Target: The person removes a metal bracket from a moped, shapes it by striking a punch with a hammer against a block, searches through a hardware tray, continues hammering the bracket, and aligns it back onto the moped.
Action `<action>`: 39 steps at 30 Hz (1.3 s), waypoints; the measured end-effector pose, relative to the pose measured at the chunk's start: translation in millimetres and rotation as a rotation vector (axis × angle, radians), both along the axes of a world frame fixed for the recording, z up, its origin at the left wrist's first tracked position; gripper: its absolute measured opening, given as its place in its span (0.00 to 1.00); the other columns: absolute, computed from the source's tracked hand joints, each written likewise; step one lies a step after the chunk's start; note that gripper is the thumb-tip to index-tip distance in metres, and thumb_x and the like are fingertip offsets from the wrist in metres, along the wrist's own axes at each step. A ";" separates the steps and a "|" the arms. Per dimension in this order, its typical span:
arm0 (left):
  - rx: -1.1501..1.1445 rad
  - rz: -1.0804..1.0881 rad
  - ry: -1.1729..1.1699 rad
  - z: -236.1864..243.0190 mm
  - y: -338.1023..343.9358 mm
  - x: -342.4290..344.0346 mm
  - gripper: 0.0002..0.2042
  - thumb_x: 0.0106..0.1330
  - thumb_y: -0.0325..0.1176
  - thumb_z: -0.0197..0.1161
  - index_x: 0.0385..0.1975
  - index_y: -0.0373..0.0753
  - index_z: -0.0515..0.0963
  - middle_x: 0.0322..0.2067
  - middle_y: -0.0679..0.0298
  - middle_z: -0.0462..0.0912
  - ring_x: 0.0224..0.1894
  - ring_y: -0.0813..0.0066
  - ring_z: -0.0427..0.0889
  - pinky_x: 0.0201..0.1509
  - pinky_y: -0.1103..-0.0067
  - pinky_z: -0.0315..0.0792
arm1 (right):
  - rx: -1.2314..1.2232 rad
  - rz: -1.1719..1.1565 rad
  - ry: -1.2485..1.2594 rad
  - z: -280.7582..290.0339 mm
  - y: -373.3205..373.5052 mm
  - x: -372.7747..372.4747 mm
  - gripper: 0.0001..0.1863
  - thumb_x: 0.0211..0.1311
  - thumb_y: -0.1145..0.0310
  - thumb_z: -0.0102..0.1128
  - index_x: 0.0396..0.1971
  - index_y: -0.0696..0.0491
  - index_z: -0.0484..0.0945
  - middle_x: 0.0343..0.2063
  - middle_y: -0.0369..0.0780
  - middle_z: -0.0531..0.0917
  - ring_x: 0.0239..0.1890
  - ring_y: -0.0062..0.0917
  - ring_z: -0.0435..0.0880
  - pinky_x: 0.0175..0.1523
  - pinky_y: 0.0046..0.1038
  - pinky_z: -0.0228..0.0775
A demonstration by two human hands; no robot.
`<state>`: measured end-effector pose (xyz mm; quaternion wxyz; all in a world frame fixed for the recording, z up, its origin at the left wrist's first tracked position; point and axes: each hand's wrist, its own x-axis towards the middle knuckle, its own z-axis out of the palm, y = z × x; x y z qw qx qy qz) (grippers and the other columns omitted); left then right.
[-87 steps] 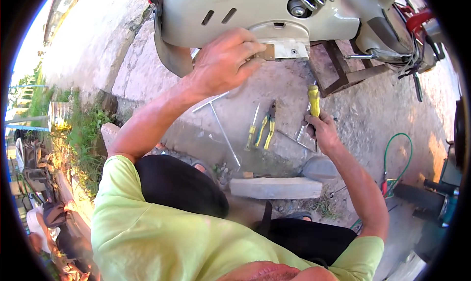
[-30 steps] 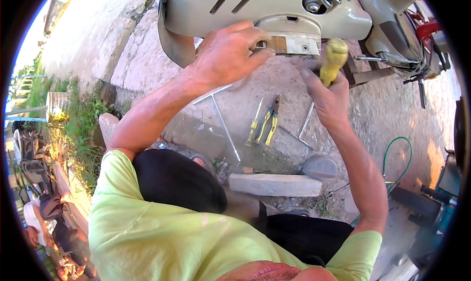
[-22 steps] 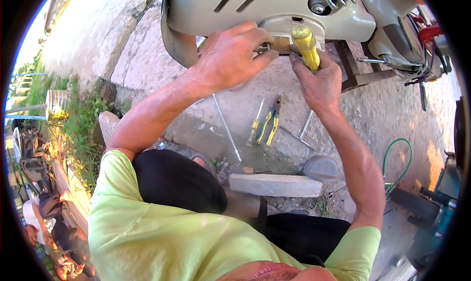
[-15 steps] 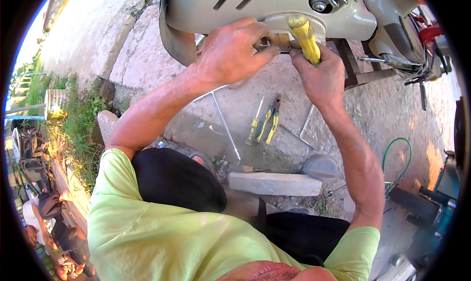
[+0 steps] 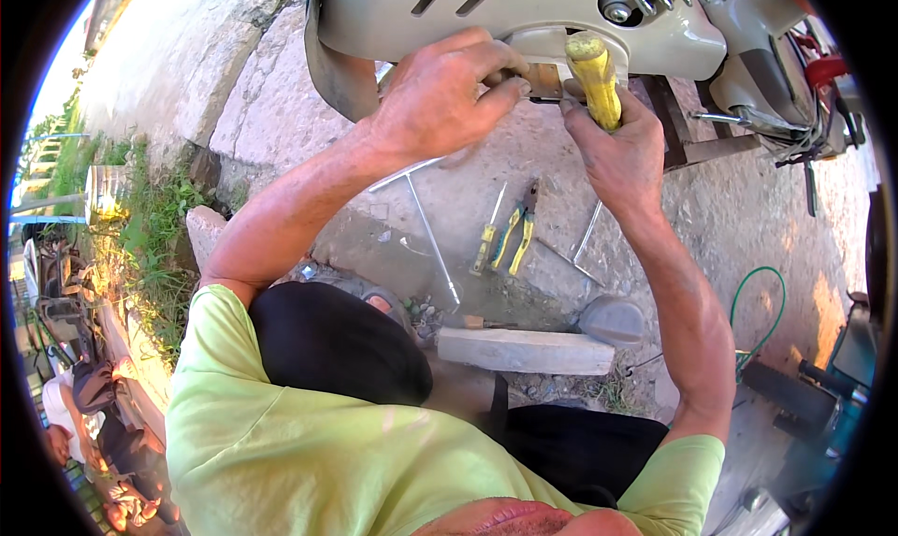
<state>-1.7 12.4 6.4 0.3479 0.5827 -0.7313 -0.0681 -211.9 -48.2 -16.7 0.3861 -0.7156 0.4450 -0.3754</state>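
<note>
Yellow tool handle (image 5: 597, 85): leaning, gripped in my right hand (image 5: 623, 152), its shaft hidden.
Brown strip (image 5: 543, 78): between my hands, at the near edge of the grey vehicle panel (image 5: 533, 12).
Left hand (image 5: 456, 96): thumb and fingers bent together by its left end; pinching what, I cannot tell.

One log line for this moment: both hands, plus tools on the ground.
left hand: at brown strip, contact unclear | right hand: grips yellow-handled tool | ground: T-wrench, screwdriver, pliers

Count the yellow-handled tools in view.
3: a thick-handled tool in the right hand, a slim screwdriver on the ground, and pliers just right of that screwdriver. Others may be hidden.
</note>
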 end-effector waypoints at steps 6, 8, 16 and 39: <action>-0.002 -0.004 0.033 -1.2 -1.1 2.1 0.10 0.65 0.30 0.68 0.45 0.37 0.84 0.33 0.59 0.82 0.31 0.69 0.82 0.38 0.75 0.76 | -0.016 0.011 -0.032 -4.4 -1.3 -1.8 0.16 0.57 0.65 0.67 0.39 0.62 0.85 0.22 0.40 0.84 0.26 0.17 0.79 0.35 0.28 0.73; -0.021 0.005 0.026 -1.2 -1.6 3.4 0.10 0.66 0.29 0.66 0.45 0.37 0.84 0.34 0.59 0.82 0.31 0.69 0.82 0.37 0.75 0.76 | -0.016 0.013 -0.034 -4.9 -1.7 -2.4 0.16 0.57 0.65 0.67 0.39 0.62 0.85 0.23 0.40 0.84 0.26 0.17 0.79 0.34 0.28 0.73; -0.078 0.002 0.039 2.5 -2.5 7.3 0.11 0.66 0.28 0.66 0.47 0.37 0.84 0.35 0.59 0.83 0.29 0.73 0.80 0.35 0.76 0.74 | 0.202 0.022 -0.023 2.9 5.8 -11.6 0.15 0.60 0.65 0.67 0.42 0.59 0.85 0.26 0.35 0.84 0.29 0.16 0.78 0.38 0.26 0.73; 0.263 0.160 -0.126 5.5 5.4 -11.3 0.17 0.66 0.33 0.68 0.56 0.42 0.83 0.29 0.57 0.87 0.27 0.78 0.85 0.34 0.78 0.78 | 0.720 1.052 -0.354 105.3 142.5 -38.2 0.23 0.52 0.60 0.69 0.35 0.65 0.75 0.29 0.57 0.83 0.38 0.53 0.85 0.44 0.45 0.76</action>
